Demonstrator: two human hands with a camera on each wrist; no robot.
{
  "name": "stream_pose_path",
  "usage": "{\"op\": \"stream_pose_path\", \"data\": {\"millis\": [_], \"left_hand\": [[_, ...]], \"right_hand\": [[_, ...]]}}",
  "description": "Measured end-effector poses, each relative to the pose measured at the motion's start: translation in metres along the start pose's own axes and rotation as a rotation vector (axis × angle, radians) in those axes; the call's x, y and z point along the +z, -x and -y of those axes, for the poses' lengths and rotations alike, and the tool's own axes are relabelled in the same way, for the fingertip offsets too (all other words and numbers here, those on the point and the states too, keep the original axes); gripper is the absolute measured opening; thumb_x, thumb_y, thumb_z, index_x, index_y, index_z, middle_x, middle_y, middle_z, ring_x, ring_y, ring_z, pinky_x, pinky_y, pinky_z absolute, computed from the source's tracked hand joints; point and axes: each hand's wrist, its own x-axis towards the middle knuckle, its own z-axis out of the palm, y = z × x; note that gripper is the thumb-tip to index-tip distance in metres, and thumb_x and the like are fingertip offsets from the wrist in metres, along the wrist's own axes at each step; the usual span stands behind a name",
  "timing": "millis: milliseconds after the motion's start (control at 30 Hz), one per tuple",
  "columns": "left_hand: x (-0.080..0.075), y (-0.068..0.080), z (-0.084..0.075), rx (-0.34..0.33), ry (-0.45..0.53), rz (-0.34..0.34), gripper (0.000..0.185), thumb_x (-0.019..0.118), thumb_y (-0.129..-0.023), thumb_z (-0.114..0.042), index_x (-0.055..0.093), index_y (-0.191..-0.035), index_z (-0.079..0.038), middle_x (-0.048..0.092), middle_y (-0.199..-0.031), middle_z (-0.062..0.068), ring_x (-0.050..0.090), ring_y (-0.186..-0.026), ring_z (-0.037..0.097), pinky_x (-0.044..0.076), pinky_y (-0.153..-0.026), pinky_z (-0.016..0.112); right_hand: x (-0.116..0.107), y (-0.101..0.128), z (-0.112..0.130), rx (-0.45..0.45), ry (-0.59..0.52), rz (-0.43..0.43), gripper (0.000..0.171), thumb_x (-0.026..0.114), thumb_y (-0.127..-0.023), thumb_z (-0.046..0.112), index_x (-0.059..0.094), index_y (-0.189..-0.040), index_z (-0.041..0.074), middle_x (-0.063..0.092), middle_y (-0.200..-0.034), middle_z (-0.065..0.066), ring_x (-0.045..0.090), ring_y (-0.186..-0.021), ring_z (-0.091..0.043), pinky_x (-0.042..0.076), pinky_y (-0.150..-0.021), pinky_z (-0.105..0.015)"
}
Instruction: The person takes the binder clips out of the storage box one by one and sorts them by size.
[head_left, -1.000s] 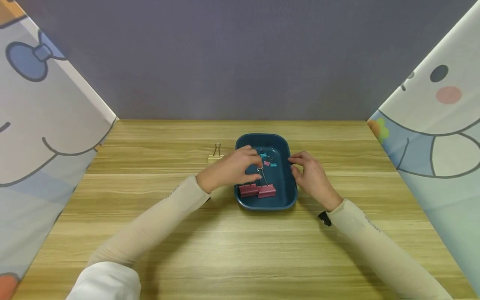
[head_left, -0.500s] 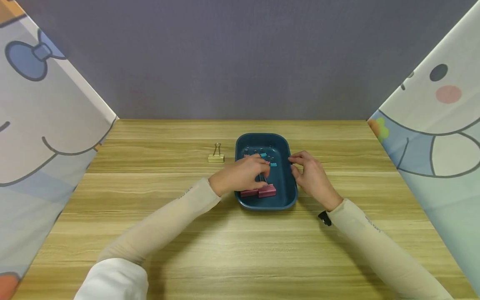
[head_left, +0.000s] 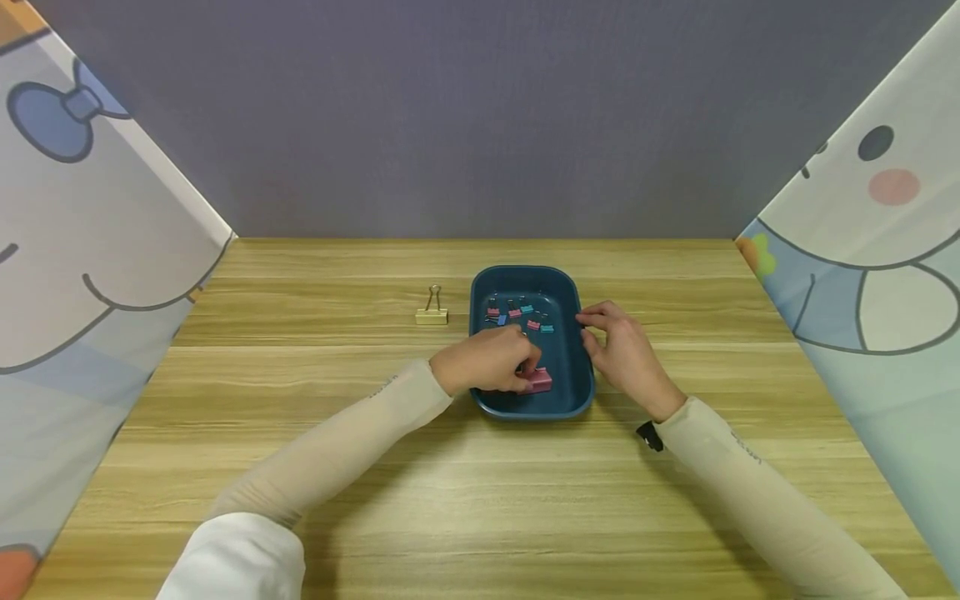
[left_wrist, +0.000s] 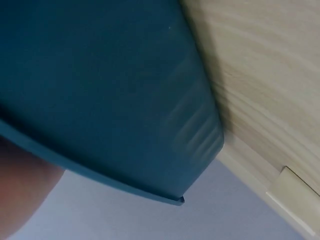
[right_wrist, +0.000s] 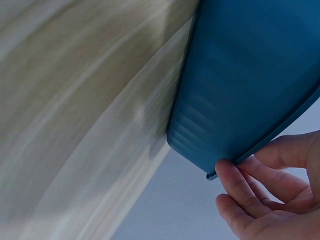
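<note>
The left hand was down in the blue tray, fingers curled on a large pink binder clip near its front edge. The right hand pinched the tray's right rim, steadying it. Lifting the clip clear probably came next, needing a firm grasp.

gold binder clip | wooden table | cartoon-print side panels
</note>
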Motion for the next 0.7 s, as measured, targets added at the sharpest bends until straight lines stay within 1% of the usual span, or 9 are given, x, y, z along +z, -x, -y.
{"op": "stream_pose_path", "data": {"millis": [267,433,700], "left_hand": [[0.0043,-0.0051,0.0011,-0.010,-0.018,0.041,0.016,0.075,-0.082,-0.028,0.065,-0.078,-0.018,0.056,-0.068,-0.008,0.051,-0.069,0.011,0.042,-0.058,0.021],[0.0053,-0.0073,0.0011,-0.009,-0.012,0.052,0.014,0.076,-0.082,-0.025,0.065,-0.078,-0.016,0.056,-0.067,-0.007,0.053,-0.065,0.010,0.043,-0.057,0.020],[0.0072,-0.0087,0.0006,-0.034,-0.017,0.066,0.016,0.077,-0.080,-0.024,0.064,-0.078,-0.015,0.056,-0.066,-0.006,0.054,-0.063,0.010,0.043,-0.058,0.021]], "right_hand": [[0.0002,0.0001,-0.0003,-0.004,-0.002,-0.006,0.023,0.061,-0.088,0.000,0.066,-0.109,-0.008,0.058,-0.110,-0.015,0.057,-0.099,-0.032,0.048,-0.078,-0.044],[0.0002,0.0004,-0.0005,-0.014,-0.004,-0.016,0.023,0.062,-0.087,-0.001,0.066,-0.108,-0.009,0.058,-0.110,-0.015,0.058,-0.098,-0.032,0.049,-0.076,-0.043],[0.0000,0.0006,0.0005,-0.012,0.001,-0.010,0.023,0.062,-0.087,-0.001,0.066,-0.109,-0.009,0.058,-0.110,-0.016,0.057,-0.100,-0.033,0.048,-0.079,-0.044]]}}
